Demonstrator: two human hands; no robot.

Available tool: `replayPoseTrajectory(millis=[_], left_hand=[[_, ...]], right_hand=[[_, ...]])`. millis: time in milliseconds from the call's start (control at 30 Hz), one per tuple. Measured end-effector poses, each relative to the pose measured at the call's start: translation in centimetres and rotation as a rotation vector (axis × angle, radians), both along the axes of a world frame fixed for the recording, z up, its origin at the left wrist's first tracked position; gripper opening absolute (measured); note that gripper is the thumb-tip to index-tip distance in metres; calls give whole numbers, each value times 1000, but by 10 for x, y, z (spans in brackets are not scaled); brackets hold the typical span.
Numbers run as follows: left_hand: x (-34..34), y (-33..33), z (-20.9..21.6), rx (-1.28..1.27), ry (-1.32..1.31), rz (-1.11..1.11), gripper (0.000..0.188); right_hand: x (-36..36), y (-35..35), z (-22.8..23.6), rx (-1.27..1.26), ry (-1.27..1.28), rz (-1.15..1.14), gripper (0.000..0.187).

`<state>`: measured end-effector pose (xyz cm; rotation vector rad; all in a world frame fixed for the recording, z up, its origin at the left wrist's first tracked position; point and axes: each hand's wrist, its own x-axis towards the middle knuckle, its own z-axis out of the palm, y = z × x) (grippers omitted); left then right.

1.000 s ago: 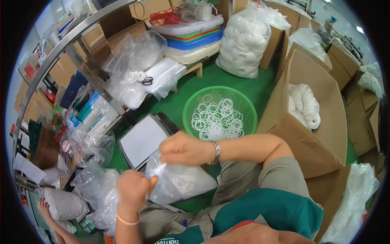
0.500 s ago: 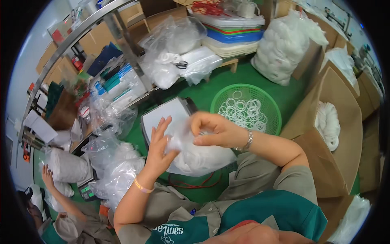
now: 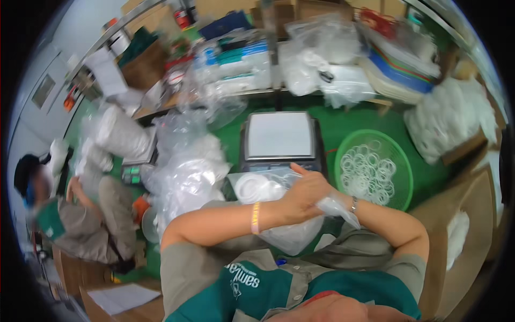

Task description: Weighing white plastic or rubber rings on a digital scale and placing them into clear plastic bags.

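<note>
A clear plastic bag (image 3: 287,236) with white rings inside lies in front of me, its gathered neck standing out by my wrists. My left hand (image 3: 307,197) reaches across to the right and closes round the bag near its neck. Behind it, my right hand (image 3: 333,194) is mostly hidden and touches the same area; its fingers do not show clearly. Just beyond the hands stands a digital scale (image 3: 280,135) with a bare pale plate. To the right, a green basket (image 3: 410,180) holds many loose white rings (image 3: 370,174).
Left of the bag lie filled clear plastic bags (image 3: 188,172). Further left, a co-worker (image 3: 80,220) sits beside another scale (image 3: 137,166). A low shelf at the back carries packets (image 3: 236,70) and stacked trays (image 3: 399,67). An open cardboard box (image 3: 475,214) is at right.
My hands were apart above the bag; now they meet and cross at its neck, left over right. The view has turned left, bringing the co-worker further into sight.
</note>
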<state>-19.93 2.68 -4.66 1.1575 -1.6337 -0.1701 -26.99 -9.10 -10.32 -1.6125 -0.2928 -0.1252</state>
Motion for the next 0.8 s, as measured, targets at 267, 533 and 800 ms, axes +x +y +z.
replayPoseTrajectory(millis=[267, 533, 800], left_hand=[[-21, 8, -2, 37, -63, -70, 29], [-1, 18, 19, 150, -384, -24, 28], [195, 166, -41, 1280, -236, 680, 69]], right_hand=[[-2, 5, -2, -305, -39, 140, 29], [-17, 4, -32, -266, 214, 141, 38], [-16, -10, 8, -1172, 362, 431, 75]])
